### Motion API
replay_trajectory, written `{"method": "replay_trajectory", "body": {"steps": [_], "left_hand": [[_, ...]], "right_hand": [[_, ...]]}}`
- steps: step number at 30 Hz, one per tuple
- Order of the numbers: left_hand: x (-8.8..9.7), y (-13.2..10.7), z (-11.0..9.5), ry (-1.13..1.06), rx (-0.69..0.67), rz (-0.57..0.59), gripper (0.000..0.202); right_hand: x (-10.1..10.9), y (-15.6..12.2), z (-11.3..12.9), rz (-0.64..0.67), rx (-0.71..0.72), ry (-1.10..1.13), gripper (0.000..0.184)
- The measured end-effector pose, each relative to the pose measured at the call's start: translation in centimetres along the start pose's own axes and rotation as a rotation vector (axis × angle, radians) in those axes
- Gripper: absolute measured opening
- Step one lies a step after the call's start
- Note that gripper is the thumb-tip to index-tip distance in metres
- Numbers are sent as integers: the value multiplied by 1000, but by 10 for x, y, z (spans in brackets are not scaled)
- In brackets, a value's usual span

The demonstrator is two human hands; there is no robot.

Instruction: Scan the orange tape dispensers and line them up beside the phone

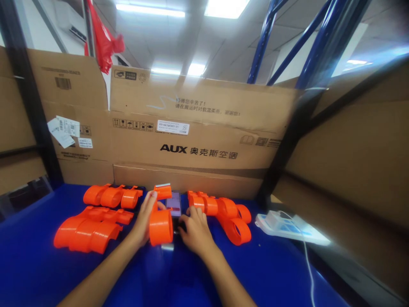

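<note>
An orange plastic looped piece [160, 227] is gripped in my left hand [144, 221], with its wide ring facing me. At its upper end, a smaller orange roll carries a silvery strip along the top. Beside it on the right, my right hand [196, 230] is low over the table with its fingers curled inward. Something small and dark shows at those fingertips, but I cannot make out what it is. Between and behind my hands lies a phone [173, 202] with a lit screen, partly covered by the held piece and my fingers.
Several orange looped pieces lie in rows on the left [86, 230] and right [228, 209] of the blue table [128, 281]. A white power strip [292, 228] with a cable sits at the right. Cardboard panels [204, 140] and dark posts stand behind.
</note>
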State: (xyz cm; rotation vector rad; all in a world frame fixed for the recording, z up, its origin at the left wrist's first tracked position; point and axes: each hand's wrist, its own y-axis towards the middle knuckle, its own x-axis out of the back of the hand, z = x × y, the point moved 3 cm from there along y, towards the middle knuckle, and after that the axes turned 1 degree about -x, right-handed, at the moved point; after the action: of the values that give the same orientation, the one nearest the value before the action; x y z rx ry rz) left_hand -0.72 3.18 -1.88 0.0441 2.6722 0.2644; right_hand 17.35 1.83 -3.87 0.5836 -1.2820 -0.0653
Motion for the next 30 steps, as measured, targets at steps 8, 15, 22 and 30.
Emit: {"method": "replay_trajectory", "body": {"steps": [8,15,22,30], "left_hand": [[-6,-3,3,118,-45,31,49],[-5,-4,5,197,-38,87,50],[-9,-4,15,312,-16,213,52],[-12,-8,25,364,11,342,50]], "right_hand": [[6,-1,-3,-28,14,26,9],[29,2,-22,-324,-123,377,12],[51,-1,-15,-581,-86,540,22],[59,-4,1,-563,58,540,14]]}}
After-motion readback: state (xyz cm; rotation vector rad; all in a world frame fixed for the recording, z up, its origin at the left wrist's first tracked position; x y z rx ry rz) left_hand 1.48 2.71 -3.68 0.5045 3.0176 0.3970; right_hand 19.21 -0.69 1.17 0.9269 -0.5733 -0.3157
